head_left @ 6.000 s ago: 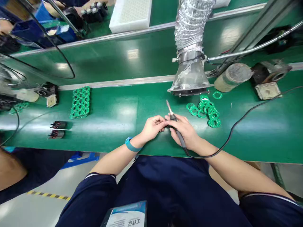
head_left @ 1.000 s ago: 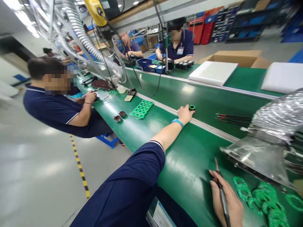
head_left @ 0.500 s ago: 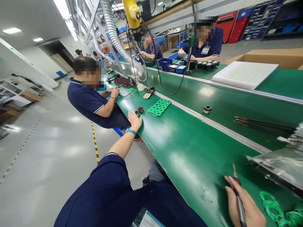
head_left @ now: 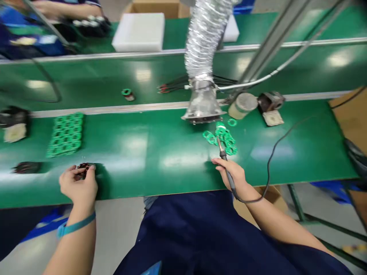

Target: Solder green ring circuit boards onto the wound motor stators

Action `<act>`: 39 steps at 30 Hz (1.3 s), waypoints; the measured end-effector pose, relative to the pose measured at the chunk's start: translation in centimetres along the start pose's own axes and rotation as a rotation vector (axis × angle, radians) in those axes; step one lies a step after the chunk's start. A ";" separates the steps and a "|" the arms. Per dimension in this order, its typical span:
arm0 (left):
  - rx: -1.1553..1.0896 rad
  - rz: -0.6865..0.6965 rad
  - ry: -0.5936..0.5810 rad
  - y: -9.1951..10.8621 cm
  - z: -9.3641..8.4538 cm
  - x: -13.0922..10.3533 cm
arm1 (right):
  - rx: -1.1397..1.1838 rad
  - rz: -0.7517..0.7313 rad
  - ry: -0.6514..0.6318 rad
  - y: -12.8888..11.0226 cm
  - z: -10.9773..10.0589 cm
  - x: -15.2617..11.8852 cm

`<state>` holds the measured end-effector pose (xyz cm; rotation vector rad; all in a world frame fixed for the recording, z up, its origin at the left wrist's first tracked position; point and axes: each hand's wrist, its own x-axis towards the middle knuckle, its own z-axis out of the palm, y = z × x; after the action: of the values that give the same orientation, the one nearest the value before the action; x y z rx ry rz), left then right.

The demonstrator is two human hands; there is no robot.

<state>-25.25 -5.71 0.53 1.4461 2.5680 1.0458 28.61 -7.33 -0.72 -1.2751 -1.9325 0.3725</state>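
Pinched in the fingers of my left hand (head_left: 77, 187) is a dark, copper-wound motor stator (head_left: 82, 170), just above the green bench at the left. My right hand (head_left: 235, 175) is wrapped around the handle of a soldering iron (head_left: 223, 154), whose tip points up and away from me. Just beyond that tip lies a cluster of loose green ring-shaped circuit boards (head_left: 228, 142); whether the tip touches them I cannot tell. A sheet of joined green ring boards (head_left: 65, 133) lies beyond my left hand. Farther left is another dark wound part (head_left: 27, 167), blurred.
A fume duct (head_left: 203, 101) hangs over the bench beyond the boards. Right of it stand a whitish round tub (head_left: 243, 105) and a soldering iron stand (head_left: 271, 102). On the far strip sit a green-topped stator (head_left: 128, 94) and dark wires (head_left: 174, 84). The iron's cable (head_left: 269, 164) loops right.
My view has swung right and down over the bench. My left hand, earlier resting beside the stators, now grips one. The soldering iron stays in my right hand, near the green rings.
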 end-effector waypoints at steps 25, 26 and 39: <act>-0.520 0.412 -0.683 18.1 11.0 -11.8 | -0.280 -0.022 -0.115 0.5 2.3 1.3; -0.520 0.424 -0.706 18.2 10.9 -11.9 | -0.293 -0.021 -0.127 0.2 2.8 1.6; -0.992 -0.013 -1.359 21.2 9.3 -12.9 | 0.246 -0.002 -0.107 -1.6 1.9 3.0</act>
<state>1.10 -3.13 1.21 1.1155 0.8864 0.6791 25.60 -5.09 0.30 -1.1121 -1.9078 0.6675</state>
